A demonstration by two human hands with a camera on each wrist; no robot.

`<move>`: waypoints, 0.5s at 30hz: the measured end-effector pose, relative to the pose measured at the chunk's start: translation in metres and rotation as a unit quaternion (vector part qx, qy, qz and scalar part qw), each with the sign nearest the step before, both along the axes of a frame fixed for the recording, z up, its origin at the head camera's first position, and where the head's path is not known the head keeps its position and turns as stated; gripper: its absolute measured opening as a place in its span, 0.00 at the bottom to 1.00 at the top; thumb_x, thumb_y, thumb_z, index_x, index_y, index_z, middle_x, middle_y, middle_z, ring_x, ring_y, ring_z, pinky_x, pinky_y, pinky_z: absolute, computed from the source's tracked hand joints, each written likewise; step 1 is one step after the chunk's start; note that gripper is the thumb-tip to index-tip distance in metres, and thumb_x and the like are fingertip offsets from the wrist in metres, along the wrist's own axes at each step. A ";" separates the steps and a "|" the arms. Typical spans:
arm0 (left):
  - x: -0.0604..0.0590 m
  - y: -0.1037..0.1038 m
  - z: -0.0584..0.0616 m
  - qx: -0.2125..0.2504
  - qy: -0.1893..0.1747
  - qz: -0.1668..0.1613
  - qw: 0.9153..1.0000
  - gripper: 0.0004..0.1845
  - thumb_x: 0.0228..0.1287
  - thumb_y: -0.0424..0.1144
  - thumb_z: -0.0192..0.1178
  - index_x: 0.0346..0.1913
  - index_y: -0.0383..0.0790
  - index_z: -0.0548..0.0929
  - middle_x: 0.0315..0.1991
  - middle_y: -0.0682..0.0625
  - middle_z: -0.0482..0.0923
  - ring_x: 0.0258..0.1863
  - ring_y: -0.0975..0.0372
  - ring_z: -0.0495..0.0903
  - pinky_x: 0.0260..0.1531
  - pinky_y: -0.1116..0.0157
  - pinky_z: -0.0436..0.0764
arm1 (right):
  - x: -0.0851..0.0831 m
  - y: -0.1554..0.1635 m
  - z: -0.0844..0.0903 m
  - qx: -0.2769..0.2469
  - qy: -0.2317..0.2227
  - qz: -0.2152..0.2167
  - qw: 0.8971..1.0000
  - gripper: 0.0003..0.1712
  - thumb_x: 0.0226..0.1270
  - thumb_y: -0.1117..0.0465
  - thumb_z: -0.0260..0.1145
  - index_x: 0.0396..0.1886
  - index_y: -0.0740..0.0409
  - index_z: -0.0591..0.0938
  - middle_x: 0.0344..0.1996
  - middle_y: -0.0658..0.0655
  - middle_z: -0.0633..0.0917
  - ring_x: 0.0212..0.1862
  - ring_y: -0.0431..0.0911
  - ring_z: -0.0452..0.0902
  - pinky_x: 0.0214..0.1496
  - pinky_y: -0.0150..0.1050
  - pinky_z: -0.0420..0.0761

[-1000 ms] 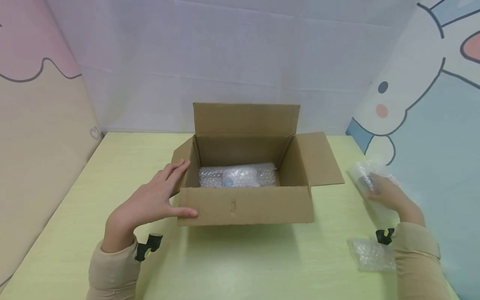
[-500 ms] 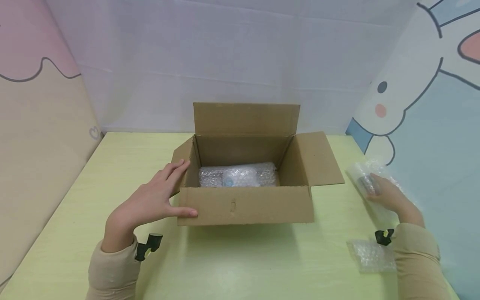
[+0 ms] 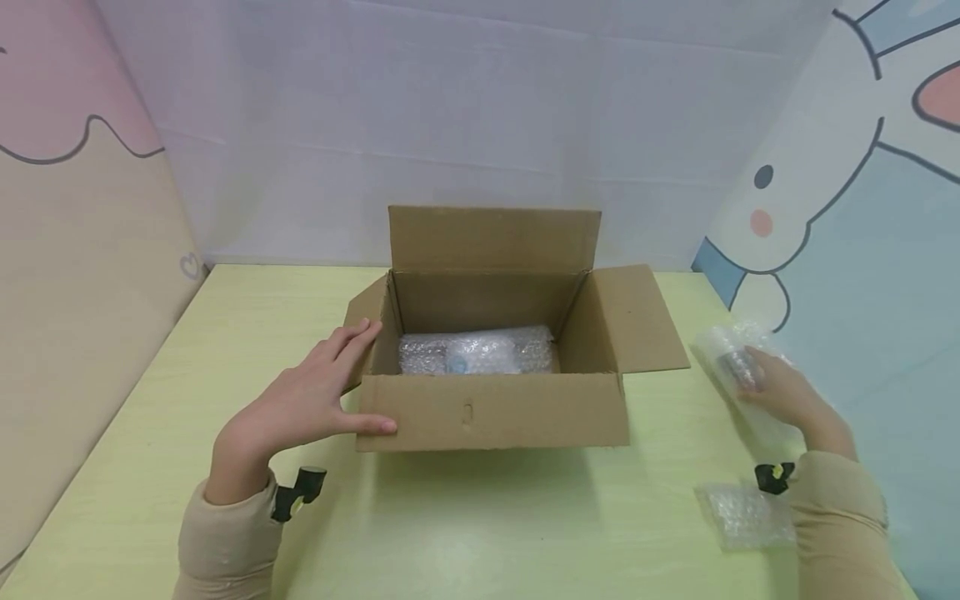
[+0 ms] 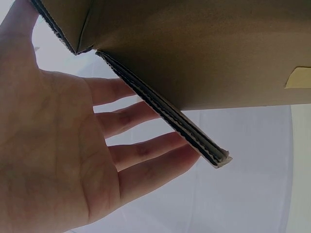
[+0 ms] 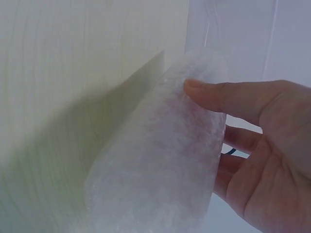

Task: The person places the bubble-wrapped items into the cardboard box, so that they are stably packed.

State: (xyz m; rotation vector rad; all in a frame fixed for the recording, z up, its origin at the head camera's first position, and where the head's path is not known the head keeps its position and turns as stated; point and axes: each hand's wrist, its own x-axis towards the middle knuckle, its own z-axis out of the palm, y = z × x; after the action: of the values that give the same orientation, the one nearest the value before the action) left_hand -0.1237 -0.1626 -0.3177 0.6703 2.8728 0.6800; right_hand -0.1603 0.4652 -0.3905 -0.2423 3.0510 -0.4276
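Since the earlier frame, right hand shifts slightly rightward; thumb and fingers pinch a bubble-wrap packet, right of the open carton. Left hand rests against the carton's left side, fingers straight, slightly apart.

A creased white backdrop rises behind the pale yellow table (cartoon animal at right).
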 end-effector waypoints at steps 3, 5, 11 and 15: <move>0.000 0.000 0.000 -0.001 0.001 -0.001 1.000 0.62 0.46 0.73 0.63 0.78 0.48 0.45 0.75 0.42 0.51 0.68 0.46 0.63 0.44 0.47 0.79 | -0.001 0.000 0.005 0.010 0.002 -0.004 1.000 0.44 0.57 0.64 0.67 0.65 0.86 0.57 0.57 0.88 0.63 0.57 0.81 0.59 0.59 0.71 0.60; 0.000 0.000 -0.001 -0.002 0.002 -0.001 1.000 0.63 0.46 0.73 0.63 0.78 0.48 0.45 0.75 0.42 0.51 0.68 0.46 0.62 0.44 0.47 0.79 | -0.001 -0.002 0.012 0.010 -0.007 -0.012 1.000 0.45 0.59 0.63 0.66 0.65 0.85 0.56 0.57 0.88 0.63 0.58 0.81 0.59 0.59 0.70 0.61; -0.001 0.000 -0.001 -0.003 0.002 -0.001 1.000 0.63 0.46 0.74 0.63 0.78 0.48 0.45 0.75 0.42 0.50 0.68 0.47 0.62 0.45 0.47 0.79 | 0.001 -0.012 0.033 0.000 -0.019 -0.032 0.999 0.46 0.63 0.59 0.65 0.68 0.82 0.53 0.59 0.88 0.61 0.59 0.81 0.58 0.59 0.71 0.60; 0.000 0.000 0.000 -0.003 0.002 0.000 1.000 0.63 0.46 0.74 0.62 0.78 0.48 0.45 0.76 0.42 0.50 0.69 0.46 0.62 0.46 0.46 0.78 | 0.001 -0.015 0.038 -0.006 -0.006 -0.029 1.000 0.46 0.63 0.60 0.66 0.69 0.81 0.52 0.58 0.88 0.62 0.58 0.81 0.58 0.59 0.72 0.59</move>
State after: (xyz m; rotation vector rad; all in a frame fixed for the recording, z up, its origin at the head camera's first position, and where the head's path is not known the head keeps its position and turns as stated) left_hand -0.1241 -0.1627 -0.3181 0.6718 2.8783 0.6704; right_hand -0.1588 0.4504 -0.3520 -0.1523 3.0501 -0.4502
